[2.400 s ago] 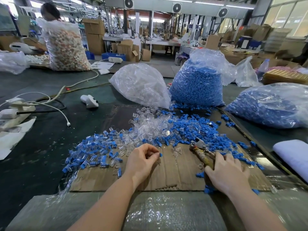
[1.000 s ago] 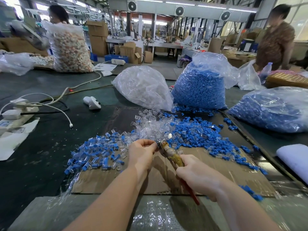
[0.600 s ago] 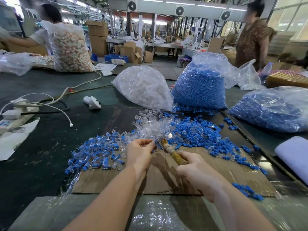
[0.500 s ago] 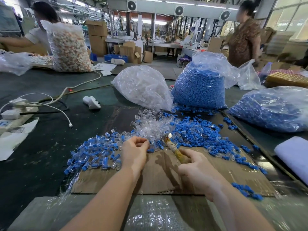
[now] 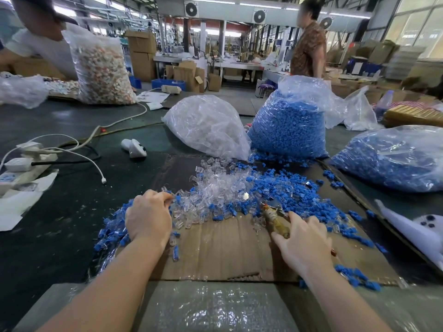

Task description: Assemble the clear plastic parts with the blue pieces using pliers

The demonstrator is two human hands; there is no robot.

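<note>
moved: left hand (image 5: 148,218) went from the pliers (image 5: 275,220) to the assembled pile; right hand (image 5: 303,244) carried pliers right.
grip: right clamped on pliers handle; left fingers curled, contents unclear.
clear plastic parts (image 5: 215,190): just ahead of both grips, light, slippery, brittle; pinch sides.

Factory hall: windows (image 5: 417,25) at right, wall fans (image 5: 191,9) above, strip lighting, stacked cartons (image 5: 141,53), work benches (image 5: 239,65) behind.

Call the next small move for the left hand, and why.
Probably pinch one clear part from the clear pile: the left hand sits at its left edge, fingers curled down, while the right hand holds the pliers by the blue pieces.
</note>
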